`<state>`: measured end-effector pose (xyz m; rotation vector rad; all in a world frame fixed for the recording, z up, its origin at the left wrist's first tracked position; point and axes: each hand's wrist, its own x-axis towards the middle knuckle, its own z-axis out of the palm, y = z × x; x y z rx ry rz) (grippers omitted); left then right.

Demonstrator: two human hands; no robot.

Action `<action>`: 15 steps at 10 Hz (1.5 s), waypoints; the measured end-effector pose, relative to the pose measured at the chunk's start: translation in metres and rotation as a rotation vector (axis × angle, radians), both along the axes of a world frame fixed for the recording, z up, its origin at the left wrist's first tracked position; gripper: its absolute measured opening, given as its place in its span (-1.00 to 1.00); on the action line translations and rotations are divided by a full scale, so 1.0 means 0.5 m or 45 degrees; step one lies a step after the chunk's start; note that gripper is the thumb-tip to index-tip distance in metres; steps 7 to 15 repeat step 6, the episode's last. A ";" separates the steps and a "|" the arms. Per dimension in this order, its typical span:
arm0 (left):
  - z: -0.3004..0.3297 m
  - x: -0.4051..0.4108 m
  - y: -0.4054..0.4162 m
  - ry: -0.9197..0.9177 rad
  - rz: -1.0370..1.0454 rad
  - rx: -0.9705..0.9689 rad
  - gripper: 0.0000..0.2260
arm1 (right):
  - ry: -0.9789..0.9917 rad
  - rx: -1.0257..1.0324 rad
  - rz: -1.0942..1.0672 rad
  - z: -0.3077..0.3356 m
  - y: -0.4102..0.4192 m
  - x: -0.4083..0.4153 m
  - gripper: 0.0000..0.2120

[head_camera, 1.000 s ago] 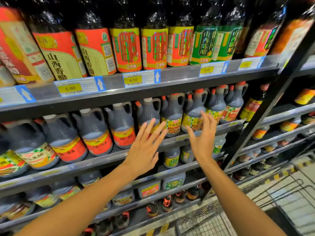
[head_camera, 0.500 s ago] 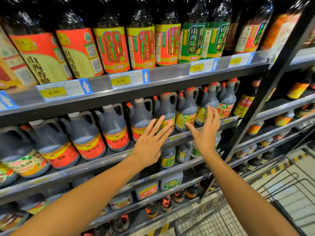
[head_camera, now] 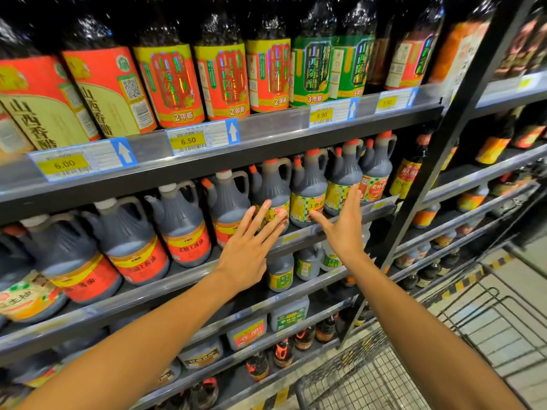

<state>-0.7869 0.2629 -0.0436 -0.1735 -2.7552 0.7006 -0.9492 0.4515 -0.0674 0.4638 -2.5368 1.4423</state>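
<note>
Dark plastic jug (head_camera: 307, 187) with a green-yellow label is standing at the grey metal shelf's (head_camera: 142, 291) front edge, the left hand (head_camera: 245, 255) and right hand (head_camera: 344, 229) flanking it, fingers spread and holding nothing, seemingly to clasp both sides, while red-capped neighbouring jugs (head_camera: 343, 173) are crowding close and a wire trolley (head_camera: 364, 383) is waiting near right.

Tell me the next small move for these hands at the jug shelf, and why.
Probably bring both hands inward onto the green-and-yellow-labelled jug. The left hand and right hand are open with fingers spread, one on each side of it, and neither holds anything, so gripping its sides looks like the step before lifting it out.
</note>
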 end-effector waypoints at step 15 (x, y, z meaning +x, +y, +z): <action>0.057 0.063 -0.023 -0.042 -0.102 0.149 -0.28 | 0.061 0.124 0.069 0.025 0.034 0.045 0.09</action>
